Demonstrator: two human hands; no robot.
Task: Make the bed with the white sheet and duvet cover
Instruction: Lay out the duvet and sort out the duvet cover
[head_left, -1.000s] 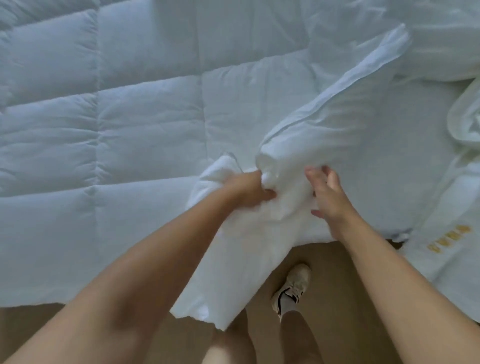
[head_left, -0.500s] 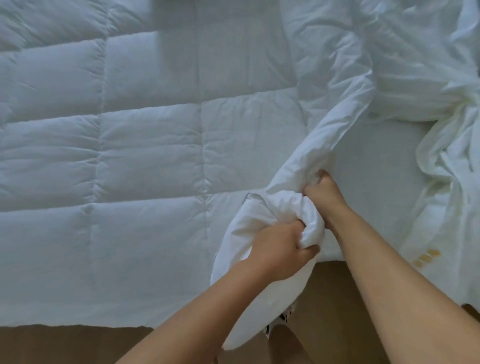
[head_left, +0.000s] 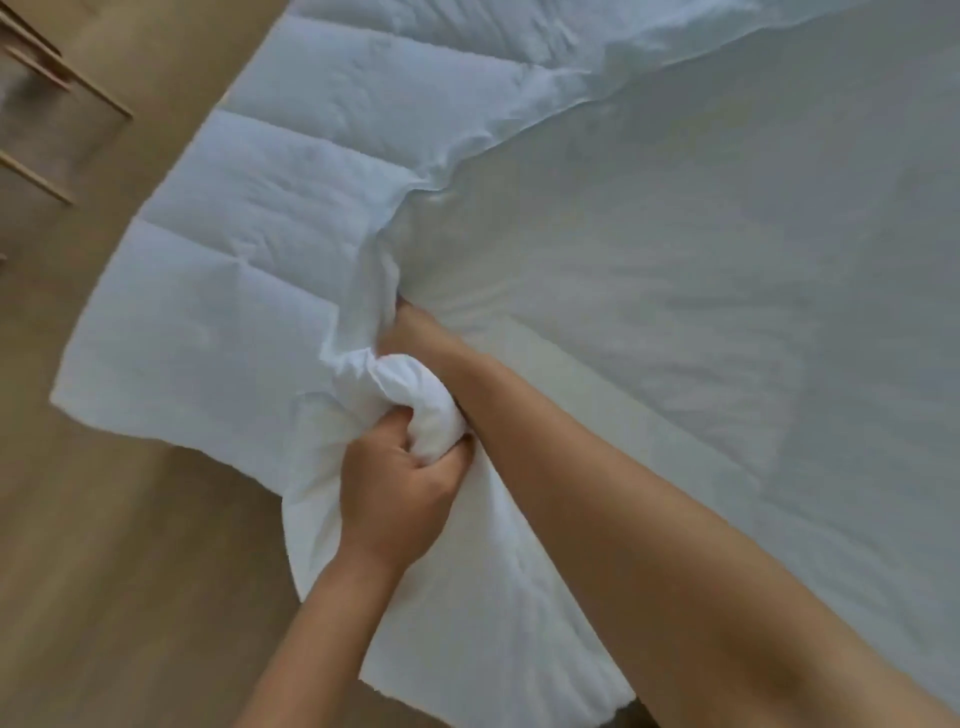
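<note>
Gripping bunched white duvet cover, left hand; puffy quilted duvet beside.

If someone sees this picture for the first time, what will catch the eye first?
The left hand grips a bunched wad of the white duvet cover at the centre. Just beyond it, the right hand reaches into the fabric, fingers hidden. The quilted duvet lies bare on the left, beside the wooden floor.
</note>
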